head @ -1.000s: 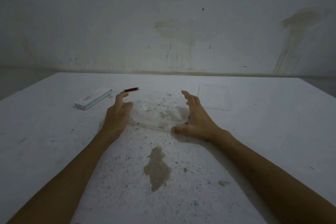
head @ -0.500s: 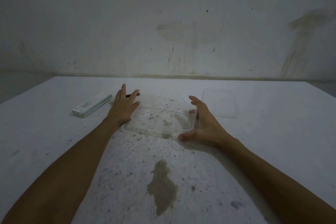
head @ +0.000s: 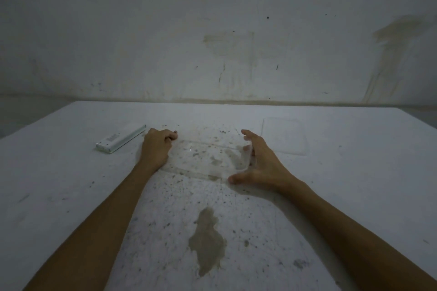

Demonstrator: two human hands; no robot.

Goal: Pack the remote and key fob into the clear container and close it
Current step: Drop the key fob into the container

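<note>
The clear container (head: 203,158) lies open and empty on the white table, mid-centre. My right hand (head: 262,163) cups its right wall, with the thumb at the near corner and the fingers along the side. My left hand (head: 157,146) is at the container's far left corner, its fingers curled shut over the key fob (head: 175,132). Only a dark tip of the fob shows at the fingertips. The white remote (head: 120,138) lies flat to the left of that hand, untouched. The clear lid (head: 283,136) lies flat to the right, behind my right hand.
The table (head: 71,196) is speckled, with a brown stain (head: 207,241) in front of the container. A stained wall (head: 212,42) stands close behind the far edge. The table's left and right edges run off at angles.
My left hand reached forward over the red key fob and curled its fingers shut around it. My right hand closed in on the container's right side and stays there.
</note>
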